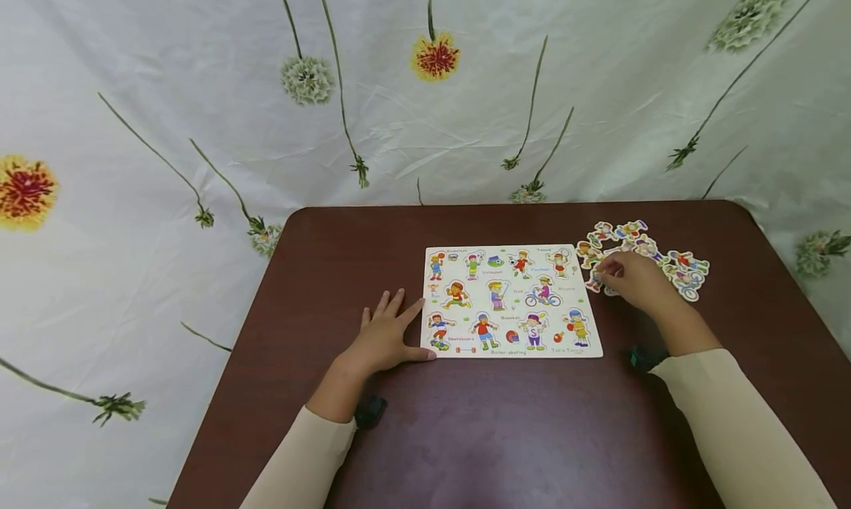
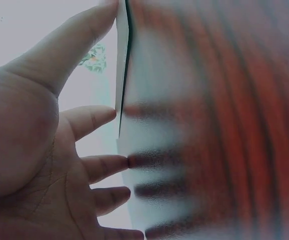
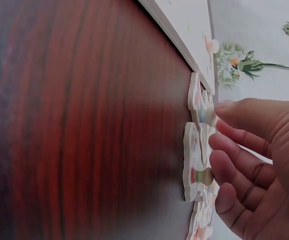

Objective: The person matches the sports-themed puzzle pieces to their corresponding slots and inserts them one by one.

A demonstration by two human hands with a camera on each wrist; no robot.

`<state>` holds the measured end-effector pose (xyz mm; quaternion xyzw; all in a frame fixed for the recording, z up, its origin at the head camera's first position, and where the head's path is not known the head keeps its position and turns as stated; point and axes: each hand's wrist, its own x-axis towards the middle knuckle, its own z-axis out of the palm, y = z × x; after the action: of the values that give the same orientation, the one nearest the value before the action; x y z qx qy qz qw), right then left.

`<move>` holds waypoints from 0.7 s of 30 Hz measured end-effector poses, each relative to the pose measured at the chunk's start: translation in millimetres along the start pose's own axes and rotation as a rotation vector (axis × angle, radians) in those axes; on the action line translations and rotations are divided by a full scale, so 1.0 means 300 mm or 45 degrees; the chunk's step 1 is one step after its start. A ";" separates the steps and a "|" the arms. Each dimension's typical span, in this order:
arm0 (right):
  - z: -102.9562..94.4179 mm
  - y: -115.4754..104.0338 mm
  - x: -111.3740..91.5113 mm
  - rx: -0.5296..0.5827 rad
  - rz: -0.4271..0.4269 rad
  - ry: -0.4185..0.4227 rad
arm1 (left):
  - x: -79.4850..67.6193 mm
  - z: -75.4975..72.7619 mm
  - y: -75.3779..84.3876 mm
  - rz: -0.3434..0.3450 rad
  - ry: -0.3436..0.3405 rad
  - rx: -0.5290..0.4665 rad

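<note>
A white puzzle board (image 1: pixel 480 298) printed with children playing sports lies flat on the table. My left hand (image 1: pixel 382 339) rests beside its left side with fingers spread, the thumb and index fingertip touching the board's edge. Right of the board, my right hand (image 1: pixel 634 280) reaches over a cluster of loose knobbed puzzle pieces (image 1: pixel 691 280). In the right wrist view, its thumb and index finger pinch the knob of one puzzle piece (image 3: pixel 195 97), which still lies low among the others near the board's corner. A second piece (image 3: pixel 189 165) with a knob lies below the other fingers.
The dark reddish-brown table (image 1: pixel 479 435) has rounded far corners. Behind it hangs a pale cloth (image 1: pixel 372 21) printed with flowers and stems. A dark device sits at each wrist, below the cream sleeves.
</note>
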<state>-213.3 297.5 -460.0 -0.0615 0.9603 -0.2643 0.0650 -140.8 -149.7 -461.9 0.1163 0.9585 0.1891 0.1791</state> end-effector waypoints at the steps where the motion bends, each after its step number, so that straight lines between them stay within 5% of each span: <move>1: 0.000 -0.002 0.002 -0.005 0.006 -0.009 | 0.000 0.000 -0.001 -0.001 -0.001 0.000; 21: -0.002 -0.010 -0.009 0.007 0.049 0.000 | 0.005 -0.001 -0.004 0.001 -0.013 -0.029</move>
<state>-210.5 295.7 -457.7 -0.0429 0.9606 -0.2655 0.0704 -142.5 -150.5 -462.7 0.1158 0.9553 0.1994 0.1852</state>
